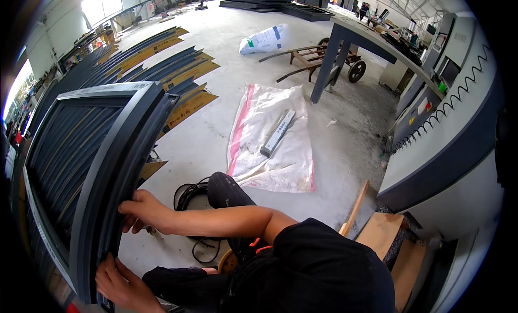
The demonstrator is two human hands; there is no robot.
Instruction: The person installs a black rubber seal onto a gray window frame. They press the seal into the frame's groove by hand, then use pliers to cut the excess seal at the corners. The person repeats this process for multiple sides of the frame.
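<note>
A dark grey metal frame (100, 167), like a window frame, stands tilted at my left, with a pale film strip along its top edge. My right hand (144, 211) reaches across and grips the frame's near side member, its fingers curled at the edge. Lower down on the same member, my left hand (125, 286) holds the frame, thumb and fingers against its profile. The fingertips of both hands are partly hidden by the frame. Through its opening show several long dark profiles lying side by side.
Stacked profiles with yellow cardboard ends (189, 105) lie beyond the frame. A white woven sack (291, 167) on the floor bears a grey boxed bar (278, 133). Black cable (186, 197) coils near my knee. A table (377, 40), a handcart (310, 59) and a machine (440, 167) stand right.
</note>
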